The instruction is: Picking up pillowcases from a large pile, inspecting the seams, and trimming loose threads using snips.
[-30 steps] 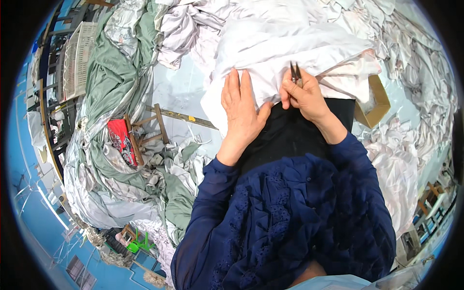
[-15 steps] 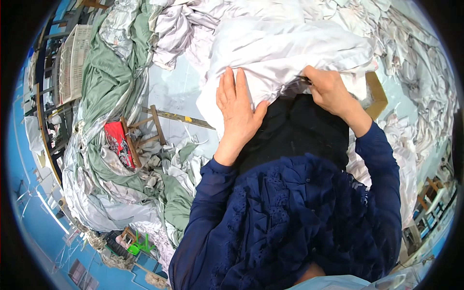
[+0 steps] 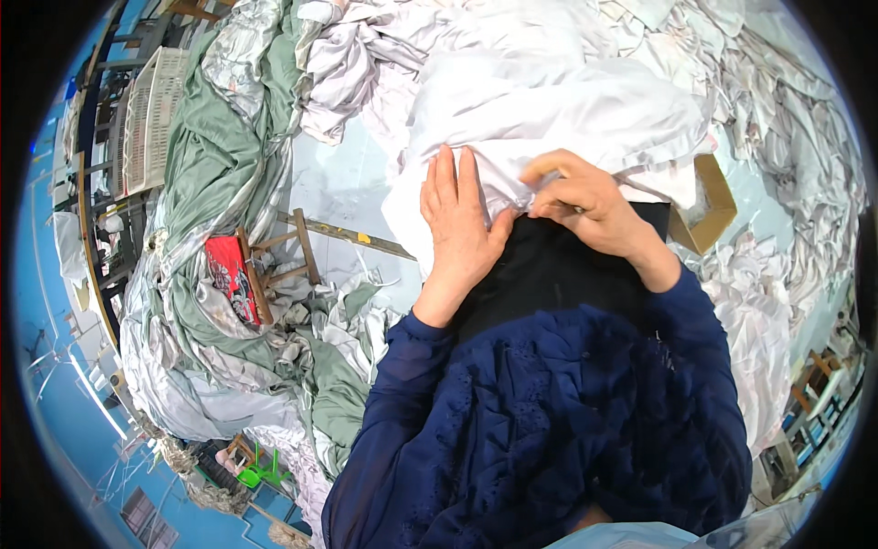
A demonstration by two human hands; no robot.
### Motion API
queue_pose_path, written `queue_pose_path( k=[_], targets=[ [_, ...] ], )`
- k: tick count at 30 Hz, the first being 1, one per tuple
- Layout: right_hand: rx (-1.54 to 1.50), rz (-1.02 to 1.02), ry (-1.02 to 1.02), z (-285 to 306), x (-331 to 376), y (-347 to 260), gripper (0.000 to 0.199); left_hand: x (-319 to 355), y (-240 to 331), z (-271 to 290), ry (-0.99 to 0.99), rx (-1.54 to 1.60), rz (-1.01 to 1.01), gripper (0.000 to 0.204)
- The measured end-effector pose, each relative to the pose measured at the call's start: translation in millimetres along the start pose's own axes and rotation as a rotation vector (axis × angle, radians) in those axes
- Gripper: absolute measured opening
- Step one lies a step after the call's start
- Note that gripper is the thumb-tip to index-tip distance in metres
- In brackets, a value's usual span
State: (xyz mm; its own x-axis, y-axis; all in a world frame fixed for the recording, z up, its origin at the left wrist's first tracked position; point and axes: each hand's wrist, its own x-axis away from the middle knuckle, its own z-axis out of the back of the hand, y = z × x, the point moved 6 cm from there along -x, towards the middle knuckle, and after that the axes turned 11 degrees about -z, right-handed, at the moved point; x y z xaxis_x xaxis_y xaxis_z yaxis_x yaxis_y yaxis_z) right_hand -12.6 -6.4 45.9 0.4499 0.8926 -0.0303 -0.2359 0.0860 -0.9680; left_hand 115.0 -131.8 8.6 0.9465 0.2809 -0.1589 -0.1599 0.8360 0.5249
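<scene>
Seen from above, a person in a dark blue top (image 3: 530, 421) sits bent over a white cloth (image 3: 558, 105) that lies in soft folds across the far edge of a black cloth (image 3: 558, 274) on the lap. The left hand (image 3: 457, 238) is flat on the white cloth at its near left corner — fingers straight and slightly parted, pointing away from the body, with the cloth under them. Its thumb reaches sideways along the near edge, where the white meets the black.

The right hand (image 3: 599, 212) is just across from that thumb, over the same near edge. Its fingers are bent, the index finger raised and blurred; the lower fingertips come to the edge of the white cloth, where small creases gather between the two hands. Whether they pinch the fabric I cannot tell. A small glint shows in the curl of this hand, too small to make out.

Beyond the right edge of the black cloth is an open cardboard box (image 3: 709, 209). To the left, past the white cloth's left edge, are a wooden stool (image 3: 305, 245), a red patterned cloth (image 3: 230, 274) and a long heap of green fabric (image 3: 215, 151).
</scene>
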Motion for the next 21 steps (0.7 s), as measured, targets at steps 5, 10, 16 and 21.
queue_pose_path(
  k=[5,10,16,21],
  targets=[
    [-0.368,-0.267,-0.225,-24.6,-17.7,14.0,0.015,-0.5,0.0,2.0,0.019,-0.039,-0.01,0.093],
    [-0.213,-0.333,-0.14,-7.6,-28.2,24.6,0.013,-0.8,0.3,-0.7,-0.004,-0.02,0.019,0.094],
    [0.085,-0.295,-0.076,6.1,-35.0,28.9,0.008,-2.5,-1.0,-2.6,-0.032,0.0,0.045,0.098],
    [0.483,-0.201,0.154,87.4,-19.8,23.3,0.01,-0.5,-4.6,-1.8,-0.021,0.041,0.053,0.1]
  ],
)
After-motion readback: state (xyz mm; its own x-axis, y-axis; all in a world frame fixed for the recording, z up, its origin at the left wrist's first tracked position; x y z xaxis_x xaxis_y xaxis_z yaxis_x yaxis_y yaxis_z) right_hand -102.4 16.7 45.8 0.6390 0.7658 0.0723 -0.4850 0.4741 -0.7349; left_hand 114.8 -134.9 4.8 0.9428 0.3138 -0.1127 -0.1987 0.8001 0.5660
